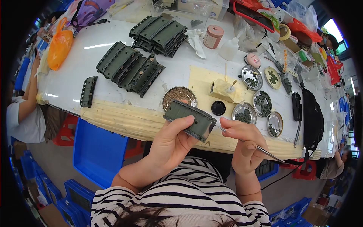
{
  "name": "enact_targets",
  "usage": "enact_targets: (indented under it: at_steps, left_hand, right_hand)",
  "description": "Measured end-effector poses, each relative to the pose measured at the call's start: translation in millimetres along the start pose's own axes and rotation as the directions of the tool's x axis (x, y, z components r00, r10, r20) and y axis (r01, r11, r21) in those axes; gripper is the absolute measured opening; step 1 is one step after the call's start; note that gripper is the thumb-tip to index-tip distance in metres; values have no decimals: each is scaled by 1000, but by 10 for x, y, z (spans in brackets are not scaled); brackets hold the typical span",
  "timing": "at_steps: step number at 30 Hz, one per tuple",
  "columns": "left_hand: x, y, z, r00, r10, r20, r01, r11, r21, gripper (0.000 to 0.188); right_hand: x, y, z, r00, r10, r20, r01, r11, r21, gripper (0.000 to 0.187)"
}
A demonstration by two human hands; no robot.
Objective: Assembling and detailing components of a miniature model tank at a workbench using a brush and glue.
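Fingers of my left hand (170,142) are closed on a green part (201,124), with the thumb across its upper face. The part is held at a tilt above the near edge of the tabletop (64,84), just in front of a dish (179,87) of brown grains (179,95). Fingers of my right hand (247,142) grip a slim silver tool (270,153). Its tip points at the right end of the part; whether the two touch, I cannot tell.

Auxiliary items are laid out as follows. Two stacks of similar green parts, one near (128,70) and one far (159,34), lie beyond my left hand; a single part (88,92) lies apart, to their left. Beyond my right hand, a black lid (218,108) lies on a yellow sheet (198,75), near a cream block (223,90). To the right of the lid are round metal dishes, including one (235,108) with small green pieces (243,116). A pink jar (213,36) and a white bottle (229,50) stand farther back, side by side. At far right lies a black pouch (313,117).
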State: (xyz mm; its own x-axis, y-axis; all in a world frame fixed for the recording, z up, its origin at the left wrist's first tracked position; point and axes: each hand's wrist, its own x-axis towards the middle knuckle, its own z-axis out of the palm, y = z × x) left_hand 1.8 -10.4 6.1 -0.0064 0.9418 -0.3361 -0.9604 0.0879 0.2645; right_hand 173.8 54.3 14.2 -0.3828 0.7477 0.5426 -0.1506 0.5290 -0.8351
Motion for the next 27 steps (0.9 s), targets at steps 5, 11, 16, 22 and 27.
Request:
enact_targets:
  at_steps: [5, 11, 16, 22, 27]
  left_hand:
    - [-30, -9, 13, 1000, -17, -20, 18, 999, 29, 39]
    - [-23, -8, 32, 999, -31, -22, 31, 1000, -5, 33]
    - [-24, 7, 21, 997, -71, -20, 71, 997, 7, 36]
    - [-19, 14, 3, 996, -88, -19, 88, 996, 2, 35]
    - [-17, 24, 12, 995, -101, -13, 101, 995, -1, 35]
  right_hand:
    - [7, 20, -3, 1000, 0, 28, 0, 1000, 11, 37]
    - [12, 21, -12, 999, -11, 46, 12, 1000, -8, 34]
    - [18, 23, -31, 997, -22, 68, 25, 999, -40, 33]
    - [46, 34, -45, 994, -59, 93, 65, 996, -54, 31]
    - [86, 24, -84, 987, -84, 139, 94, 994, -63, 27]
